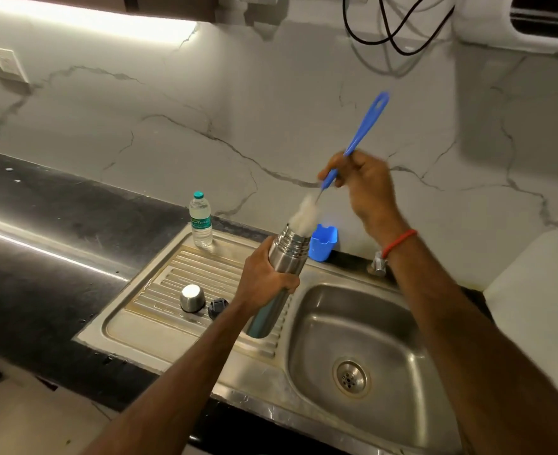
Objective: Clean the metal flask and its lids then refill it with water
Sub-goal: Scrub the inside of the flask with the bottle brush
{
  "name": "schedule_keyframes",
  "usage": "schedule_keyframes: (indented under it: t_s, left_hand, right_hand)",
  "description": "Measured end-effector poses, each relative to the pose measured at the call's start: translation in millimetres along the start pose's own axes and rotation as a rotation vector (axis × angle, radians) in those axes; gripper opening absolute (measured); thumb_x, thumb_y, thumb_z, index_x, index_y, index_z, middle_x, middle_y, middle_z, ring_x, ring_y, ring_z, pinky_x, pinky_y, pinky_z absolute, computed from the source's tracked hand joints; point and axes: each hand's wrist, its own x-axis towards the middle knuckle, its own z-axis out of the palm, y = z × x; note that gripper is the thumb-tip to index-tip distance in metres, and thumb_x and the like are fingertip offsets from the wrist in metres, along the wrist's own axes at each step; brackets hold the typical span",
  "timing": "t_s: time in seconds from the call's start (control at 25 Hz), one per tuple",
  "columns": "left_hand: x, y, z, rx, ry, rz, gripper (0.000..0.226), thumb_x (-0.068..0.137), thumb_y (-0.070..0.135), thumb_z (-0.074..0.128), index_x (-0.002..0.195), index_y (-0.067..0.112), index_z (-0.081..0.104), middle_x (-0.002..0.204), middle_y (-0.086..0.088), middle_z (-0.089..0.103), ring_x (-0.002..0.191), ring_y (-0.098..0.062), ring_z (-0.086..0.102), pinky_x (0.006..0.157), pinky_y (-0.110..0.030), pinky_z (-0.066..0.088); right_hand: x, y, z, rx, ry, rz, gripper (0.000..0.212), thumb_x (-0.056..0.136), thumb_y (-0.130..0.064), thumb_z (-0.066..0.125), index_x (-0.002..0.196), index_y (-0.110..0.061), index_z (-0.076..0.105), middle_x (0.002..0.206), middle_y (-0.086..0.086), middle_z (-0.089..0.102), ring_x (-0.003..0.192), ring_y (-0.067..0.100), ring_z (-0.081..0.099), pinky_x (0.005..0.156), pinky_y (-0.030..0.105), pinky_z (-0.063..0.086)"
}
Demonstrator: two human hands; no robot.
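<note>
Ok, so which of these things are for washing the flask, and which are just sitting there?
For the job: flask in the left hand; bottle brush in the right hand; steel cup lid; black stopper; sink; water bottle, probably for refilling.
Just lying about: blue cup by the wall; black cables; wall switch.

A blue plastic holder (pixel 323 243) stands at the back edge of the steel sink (pixel 133 336), near a metal tap (pixel 378 265). Black cables (pixel 408 54) hang against the marble wall (pixel 238 93). A white switch plate (pixel 5 64) sits far left, above the dark counter (pixel 57 208).
</note>
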Motion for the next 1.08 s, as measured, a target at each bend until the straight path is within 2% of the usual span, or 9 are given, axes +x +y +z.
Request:
schedule_keyframes:
  t_s: [0.08, 0.16, 0.36, 0.48, 0.6, 0.72, 0.88, 1.0, 1.08]
  left_hand:
    - [-5.6, -9.3, 2.1, 0.002, -0.001, -0.014, 0.070, 0.052, 0.021, 0.079, 0.116, 0.032, 0.055, 0.100, 0.005, 0.069, 0.085, -0.016, 0.069, 0.070, -0.036, 0.062]
    - [-6.7, -8.2, 5.2, -0.007, -0.009, 0.003, 0.069, 0.053, 0.018, 0.080, 0.116, 0.032, 0.055, 0.099, 0.004, 0.069, 0.085, -0.018, 0.069, 0.069, -0.035, 0.062]
    - [-0.5, 5.8, 11.2, -0.011, -0.028, 0.046, 0.065, 0.059, 0.015, 0.083, 0.116, 0.027, 0.055, 0.100, 0.005, 0.067, 0.086, -0.014, 0.068, 0.067, -0.027, 0.057]
    - [-1.2, 3.2, 12.7, 0.002, -0.018, 0.075, 0.066, 0.055, 0.022, 0.082, 0.116, 0.029, 0.056, 0.098, 0.007, 0.068, 0.083, -0.011, 0.068, 0.066, -0.025, 0.058]
    - [0.2, 3.8, 16.2, 0.029, -0.032, 0.096, 0.068, 0.058, 0.015, 0.086, 0.118, 0.027, 0.056, 0.097, 0.008, 0.068, 0.080, -0.006, 0.067, 0.065, -0.024, 0.059]
    - [-1.0, 3.8, 20.1, 0.020, -0.039, 0.094, 0.069, 0.056, 0.016, 0.085, 0.118, 0.027, 0.057, 0.097, 0.006, 0.069, 0.081, -0.011, 0.068, 0.065, -0.028, 0.061]
    - [3.5, 1.8, 22.3, -0.001, -0.067, 0.048, 0.065, 0.059, 0.012, 0.082, 0.118, 0.025, 0.057, 0.096, 0.005, 0.068, 0.083, -0.012, 0.067, 0.065, -0.021, 0.056]
    - [-9.5, -22.4, 24.7, 0.018, -0.098, -0.029, 0.065, 0.066, 0.006, 0.082, 0.122, 0.026, 0.055, 0.104, 0.007, 0.066, 0.092, -0.011, 0.067, 0.072, -0.023, 0.055]
    - [-22.5, -37.4, 22.5, 0.017, -0.090, -0.063, 0.067, 0.067, 0.008, 0.082, 0.126, 0.024, 0.054, 0.109, 0.006, 0.066, 0.098, -0.014, 0.066, 0.076, -0.025, 0.054]
  right_hand:
    - [21.5, -21.0, -20.3, 0.002, 0.137, -0.073, 0.028, 0.101, -0.016, 0.052, 0.077, -0.014, 0.064, 0.068, -0.005, 0.073, 0.057, 0.005, 0.056, 0.060, 0.018, 0.045]
    - [30.5, -30.0, -32.9, -0.024, 0.189, -0.099, 0.027, 0.101, -0.018, 0.052, 0.077, -0.017, 0.064, 0.068, -0.005, 0.072, 0.054, 0.005, 0.053, 0.059, 0.020, 0.045]
    - [40.6, -33.7, -37.0, 0.061, 0.371, -0.054, 0.028, 0.101, -0.018, 0.053, 0.076, -0.017, 0.064, 0.063, -0.003, 0.069, 0.057, 0.008, 0.061, 0.058, 0.021, 0.047]
    - [44.3, -33.5, -42.3, 0.051, 0.389, -0.038, 0.029, 0.100, -0.018, 0.055, 0.074, -0.016, 0.066, 0.064, -0.001, 0.070, 0.059, 0.012, 0.064, 0.058, 0.022, 0.048]
    - [46.2, -37.7, -45.3, 0.038, 0.419, -0.032, 0.030, 0.101, -0.018, 0.054, 0.074, -0.014, 0.066, 0.066, 0.004, 0.070, 0.055, 0.008, 0.062, 0.055, 0.019, 0.046]
    - [47.2, -41.4, -49.9, 0.024, 0.432, -0.041, 0.029, 0.100, -0.017, 0.054, 0.075, -0.014, 0.066, 0.069, 0.006, 0.069, 0.057, 0.007, 0.065, 0.055, 0.017, 0.046]
    - [44.5, -47.3, -52.6, 0.001, 0.428, -0.122, 0.027, 0.098, -0.019, 0.055, 0.073, -0.019, 0.065, 0.067, 0.001, 0.069, 0.060, 0.009, 0.066, 0.058, 0.019, 0.048]
    - [57.1, -64.5, -75.9, 0.094, 0.507, -0.215, 0.024, 0.091, -0.019, 0.052, 0.069, -0.021, 0.060, 0.061, -0.006, 0.065, 0.061, 0.012, 0.062, 0.062, 0.027, 0.050]
    - [65.2, -70.8, -99.7, 0.078, 0.473, -0.255, 0.023, 0.094, -0.023, 0.050, 0.074, -0.018, 0.061, 0.064, -0.008, 0.066, 0.063, 0.011, 0.059, 0.067, 0.029, 0.051]
